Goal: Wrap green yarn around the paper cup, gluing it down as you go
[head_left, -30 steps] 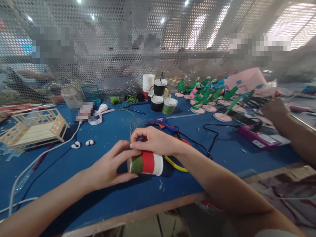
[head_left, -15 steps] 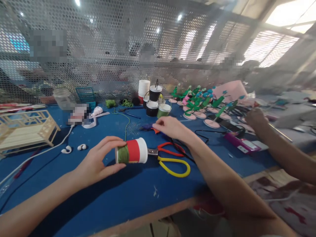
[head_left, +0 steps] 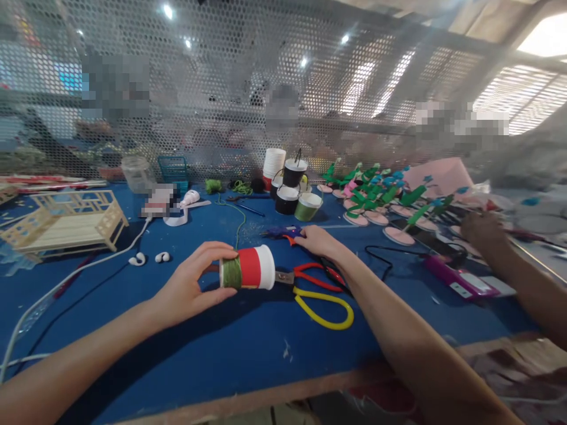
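Note:
My left hand [head_left: 195, 277] grips a paper cup [head_left: 251, 267] on its side, fingers and thumb around its base end. Green yarn is wound round that end, a red band covers the middle, and the white rim points right. From the cup, a strand of green yarn [head_left: 241, 227] runs back across the table. My right hand [head_left: 321, 243] is closed at the handle of a blue glue gun [head_left: 281, 232] with an orange trigger; its fingers are partly hidden. Scissors [head_left: 325, 295] with one red and one yellow handle lie between the hands, blades partly behind the cup.
Black and green small buckets [head_left: 309, 206] stand at the back beside stacked white cups [head_left: 275, 160]. Green flower crafts [head_left: 398, 203] fill the right, near a purple power strip [head_left: 460, 277] and another person's hand [head_left: 482, 233]. A wooden miniature bed [head_left: 73, 227] and earphones [head_left: 138, 260] lie left.
My right hand has lowered and closed at the glue gun's handle. My left hand still holds the cup in much the same pose. The view has turned slightly left.

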`<state>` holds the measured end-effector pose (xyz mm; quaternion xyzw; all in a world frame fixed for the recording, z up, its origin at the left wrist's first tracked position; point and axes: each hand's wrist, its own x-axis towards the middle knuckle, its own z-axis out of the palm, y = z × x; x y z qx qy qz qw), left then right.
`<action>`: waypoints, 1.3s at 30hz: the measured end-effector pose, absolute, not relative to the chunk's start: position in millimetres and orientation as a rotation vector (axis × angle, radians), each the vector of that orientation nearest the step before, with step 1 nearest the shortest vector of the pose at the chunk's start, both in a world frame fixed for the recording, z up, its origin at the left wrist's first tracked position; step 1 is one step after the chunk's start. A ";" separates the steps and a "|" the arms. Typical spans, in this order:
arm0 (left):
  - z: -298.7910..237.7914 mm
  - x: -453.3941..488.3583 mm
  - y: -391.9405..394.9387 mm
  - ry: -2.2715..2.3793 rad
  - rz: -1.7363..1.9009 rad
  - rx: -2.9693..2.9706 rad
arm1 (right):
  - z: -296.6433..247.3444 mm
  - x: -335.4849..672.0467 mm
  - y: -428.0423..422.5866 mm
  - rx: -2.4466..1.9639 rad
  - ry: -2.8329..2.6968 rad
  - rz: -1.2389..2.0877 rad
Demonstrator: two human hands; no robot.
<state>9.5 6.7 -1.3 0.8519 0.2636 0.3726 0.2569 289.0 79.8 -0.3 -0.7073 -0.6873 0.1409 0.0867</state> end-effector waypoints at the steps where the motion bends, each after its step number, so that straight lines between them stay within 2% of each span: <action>1: -2.5 8.9 6.1 0.720 1.015 2.311 | -2.2 289.2 78.9 -2.088 -2.023 0.428; 8: -1.6 6.5 4.4 0.776 1.021 2.297 | 8.9 284.5 55.7 -1.892 -1.765 0.607; 14: -3.8 1.9 8.9 0.859 0.998 2.245 | 30.2 272.6 27.2 -1.377 -1.565 1.199; 17: -4.5 -0.4 11.7 0.908 0.970 2.222 | 33.2 264.0 13.6 -1.318 -1.669 1.290; 26: -4.7 -4.8 16.9 0.873 0.963 2.243 | 25.0 247.4 -10.4 -1.415 -1.786 1.076; 35: -5.2 -6.6 19.0 0.876 0.954 2.325 | 8.5 248.6 -13.4 -1.349 -1.978 0.587; 39: -6.1 -6.8 19.8 0.885 0.940 2.324 | 7.9 248.1 -15.3 -1.344 -2.011 0.493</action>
